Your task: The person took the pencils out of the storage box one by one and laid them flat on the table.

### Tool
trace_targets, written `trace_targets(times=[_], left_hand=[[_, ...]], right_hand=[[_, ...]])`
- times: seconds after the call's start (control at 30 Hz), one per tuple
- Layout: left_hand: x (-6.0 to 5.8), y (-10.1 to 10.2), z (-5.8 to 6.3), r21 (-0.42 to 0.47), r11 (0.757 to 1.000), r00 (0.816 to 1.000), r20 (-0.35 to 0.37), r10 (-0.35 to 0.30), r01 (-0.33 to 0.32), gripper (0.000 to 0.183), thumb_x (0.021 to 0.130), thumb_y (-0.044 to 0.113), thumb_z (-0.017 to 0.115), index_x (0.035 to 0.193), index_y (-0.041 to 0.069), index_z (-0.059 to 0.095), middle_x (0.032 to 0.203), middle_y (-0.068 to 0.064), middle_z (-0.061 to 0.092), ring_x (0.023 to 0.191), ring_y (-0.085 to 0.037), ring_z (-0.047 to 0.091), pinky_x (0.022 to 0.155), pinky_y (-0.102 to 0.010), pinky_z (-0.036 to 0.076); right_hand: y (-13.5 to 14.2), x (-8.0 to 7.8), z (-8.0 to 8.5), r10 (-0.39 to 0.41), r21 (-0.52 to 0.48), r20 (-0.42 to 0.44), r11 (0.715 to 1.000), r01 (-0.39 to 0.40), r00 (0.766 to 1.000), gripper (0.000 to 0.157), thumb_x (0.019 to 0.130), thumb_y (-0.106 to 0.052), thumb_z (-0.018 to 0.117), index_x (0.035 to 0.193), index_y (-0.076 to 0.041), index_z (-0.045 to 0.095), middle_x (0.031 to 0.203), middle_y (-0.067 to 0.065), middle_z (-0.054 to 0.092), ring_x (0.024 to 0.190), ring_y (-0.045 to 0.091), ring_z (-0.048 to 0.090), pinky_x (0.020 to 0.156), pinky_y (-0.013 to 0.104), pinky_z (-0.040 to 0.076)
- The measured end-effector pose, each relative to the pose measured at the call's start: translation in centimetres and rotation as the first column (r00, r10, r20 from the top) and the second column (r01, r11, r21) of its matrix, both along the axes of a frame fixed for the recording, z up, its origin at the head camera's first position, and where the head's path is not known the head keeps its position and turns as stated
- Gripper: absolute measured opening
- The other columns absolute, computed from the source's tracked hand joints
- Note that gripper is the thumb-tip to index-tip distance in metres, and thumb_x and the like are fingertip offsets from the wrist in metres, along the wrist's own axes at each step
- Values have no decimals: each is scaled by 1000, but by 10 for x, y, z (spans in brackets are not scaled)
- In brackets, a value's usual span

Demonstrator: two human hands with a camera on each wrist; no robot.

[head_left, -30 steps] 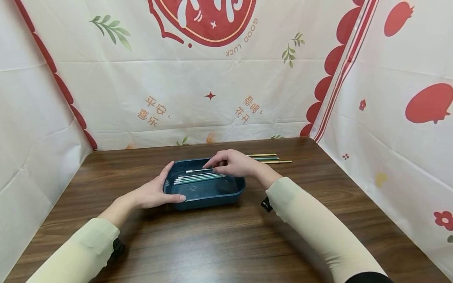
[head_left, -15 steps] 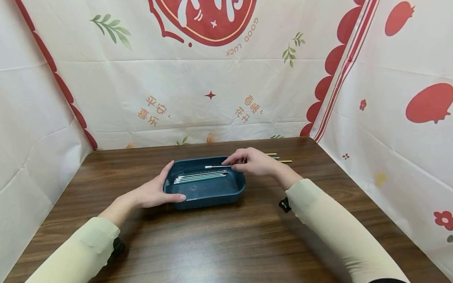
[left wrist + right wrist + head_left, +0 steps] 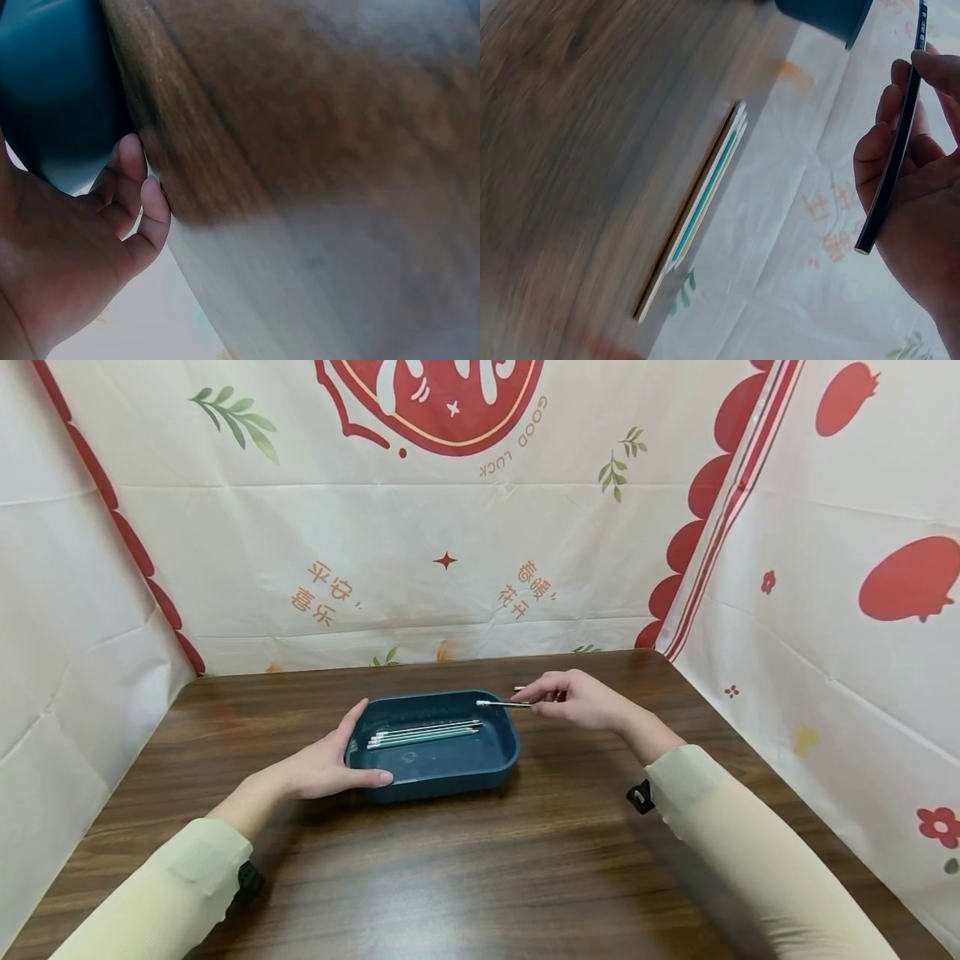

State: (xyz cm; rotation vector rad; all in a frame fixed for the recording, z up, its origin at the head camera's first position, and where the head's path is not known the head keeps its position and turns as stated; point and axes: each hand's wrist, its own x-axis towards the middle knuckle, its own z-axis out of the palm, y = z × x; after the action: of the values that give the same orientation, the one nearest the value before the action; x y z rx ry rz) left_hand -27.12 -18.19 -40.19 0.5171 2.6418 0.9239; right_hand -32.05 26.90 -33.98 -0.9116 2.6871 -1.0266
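My left hand (image 3: 322, 768) holds the left end of a dark blue plastic box (image 3: 442, 787), its thumb at the near rim. In the left wrist view, that hand (image 3: 82, 232) has bent fingers beside the box wall (image 3: 60, 97). Several pale and teal pencils (image 3: 423, 736) lie side by side inside. Past the box's right rim, my right hand (image 3: 573, 700) pinches a dark pencil (image 3: 504, 703), whose pale end still overhangs the box. The right wrist view shows its dark barrel (image 3: 896, 161) between thumb and fingers, above several pencils (image 3: 697, 202) lying on the table.
The brown wooden table (image 3: 420, 877) carries the box near its far edge. A printed white cloth (image 3: 450, 527) hangs close behind and along both sides. In the head view, the right hand mostly hides the loose pencils.
My right hand has moved right, drawing the pinched pencil from above the box's middle to past its right rim. The left hand and box have stayed put.
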Motion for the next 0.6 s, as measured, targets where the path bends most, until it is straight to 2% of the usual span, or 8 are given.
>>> trace_targets(times=[0.27, 0.47, 0.6], left_hand=[[1, 0, 1, -4, 1000, 1000, 2, -2, 2, 134, 90, 74, 78, 176, 22, -11, 181, -30, 14, 162, -53, 31, 127, -73, 30], [1, 0, 2, -9, 1000, 1000, 3, 2, -2, 134, 89, 74, 77, 177, 22, -10, 180, -30, 16, 161, -53, 32, 127, -73, 31], [1, 1, 2, -10, 1000, 1000, 6, 2, -2, 134, 90, 74, 77, 177, 22, -10, 180, -30, 16, 161, -53, 34, 127, -72, 32]], right_hand=[[27, -2, 0, -89, -1, -24, 996, 89, 996, 29, 105, -14, 75, 132, -21, 81, 127, 8, 79, 100, 24, 63, 83, 30, 54], [44, -6, -3, -147, 1, -18, 989, 147, 989, 28, 105, -16, 75, 133, -19, 81, 128, 12, 79, 99, 24, 63, 83, 28, 54], [55, -9, -7, -169, 4, -16, 986, 169, 986, 29, 106, -15, 74, 133, -17, 80, 128, 10, 79, 100, 21, 63, 83, 27, 53]])
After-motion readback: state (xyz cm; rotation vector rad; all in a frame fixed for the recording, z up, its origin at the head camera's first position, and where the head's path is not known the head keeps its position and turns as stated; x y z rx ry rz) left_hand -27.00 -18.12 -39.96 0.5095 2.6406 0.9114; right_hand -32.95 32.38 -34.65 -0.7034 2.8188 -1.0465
